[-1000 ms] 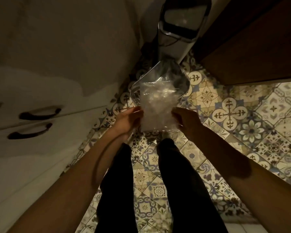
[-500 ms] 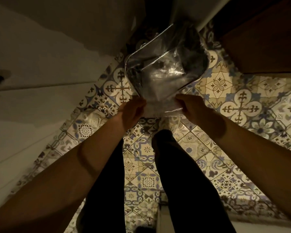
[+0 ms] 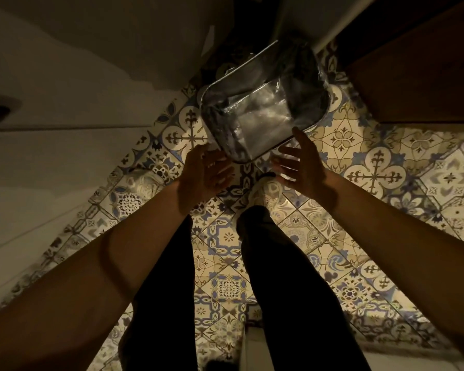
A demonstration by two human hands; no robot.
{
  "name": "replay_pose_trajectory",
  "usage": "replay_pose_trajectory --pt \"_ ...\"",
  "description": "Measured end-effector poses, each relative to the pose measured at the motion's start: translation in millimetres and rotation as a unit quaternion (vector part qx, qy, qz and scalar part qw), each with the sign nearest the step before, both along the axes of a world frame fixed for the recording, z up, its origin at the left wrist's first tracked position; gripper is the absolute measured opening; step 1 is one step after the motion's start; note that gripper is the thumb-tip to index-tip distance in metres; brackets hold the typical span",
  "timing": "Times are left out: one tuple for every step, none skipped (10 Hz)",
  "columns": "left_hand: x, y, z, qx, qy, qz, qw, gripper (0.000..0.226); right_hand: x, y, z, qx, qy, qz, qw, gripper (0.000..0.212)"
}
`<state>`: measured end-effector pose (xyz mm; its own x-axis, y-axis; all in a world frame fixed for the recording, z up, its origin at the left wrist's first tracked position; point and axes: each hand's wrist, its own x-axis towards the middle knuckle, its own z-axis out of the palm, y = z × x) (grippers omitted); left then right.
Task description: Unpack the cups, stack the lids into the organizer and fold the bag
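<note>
Your left hand [image 3: 206, 172] and right hand [image 3: 302, 163] both hang with fingers spread and palms turned inward, holding nothing, just on the near side of an open bin [image 3: 263, 103] standing on the patterned tile floor [image 3: 373, 178]. The clear plastic bag [image 3: 263, 121] lies inside the bin's mouth, flattened against the dark liner, apart from both hands. It looks folded into a rough square, though the dim light and the glare on the plastic make that hard to confirm. Your hands flank the bin's near rim, which suggests a release over the opening, so the bag lands inside instead of on the tiles. No cups, lids or organizer show here, so I cannot judge those steps. If the bag was meant to be kept folded, it now sits where you would have to reach in after it. White cabinet fronts [image 3: 65, 145] run along the left, a dark wooden one [image 3: 426, 62] at far right.
</note>
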<state>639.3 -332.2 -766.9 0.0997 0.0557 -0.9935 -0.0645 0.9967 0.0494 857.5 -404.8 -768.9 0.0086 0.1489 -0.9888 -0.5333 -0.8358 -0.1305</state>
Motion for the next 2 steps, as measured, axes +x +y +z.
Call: replay_pose_trajectory --pt "-4.0 1.4 9.5 0.001 -0.003 0.006 1.000 0.046 -0.7 -0.1 12.1 0.000 0.001 0.000 1.000 0.072" --pt "-3.4 1.7 24.9 -0.004 -0.018 0.019 1.000 0.053 -1.1 0.3 27.7 0.011 0.006 0.010 1.000 0.064"
